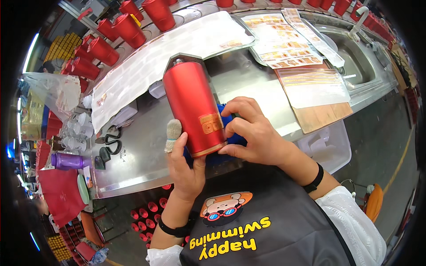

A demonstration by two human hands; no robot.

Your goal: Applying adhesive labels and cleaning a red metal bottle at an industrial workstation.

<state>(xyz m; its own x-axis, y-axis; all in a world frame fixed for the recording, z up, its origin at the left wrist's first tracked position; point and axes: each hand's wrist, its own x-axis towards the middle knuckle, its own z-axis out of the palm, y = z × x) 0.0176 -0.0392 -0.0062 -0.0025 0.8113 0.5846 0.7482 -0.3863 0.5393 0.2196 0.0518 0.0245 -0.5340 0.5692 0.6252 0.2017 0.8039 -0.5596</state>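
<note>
A glossy red cylindrical canister (188, 99) lies tilted in front of me, its copper-edged end toward me. A gold patterned decal (211, 123) sits on its side near that end. My left hand (185, 170) grips the near end from below, with a pale cloth cover on one finger. At the right side, my right hand (248, 133) has its fingers bent against the canister beside the decal, thumb at the bottom rim. Under the canister, a blue piece (230, 133) shows partly; a dark angular edge (183, 57) surrounds its far end.
Decal sheets (284, 40) and a brown board (317, 117) lie right of the canister, before a sink (355, 62). A long white sheet (177, 42) stretches behind. Red canisters (128, 31) line the far side. Black-handled scissors (111, 139) and a purple jar (66, 161) are at left.
</note>
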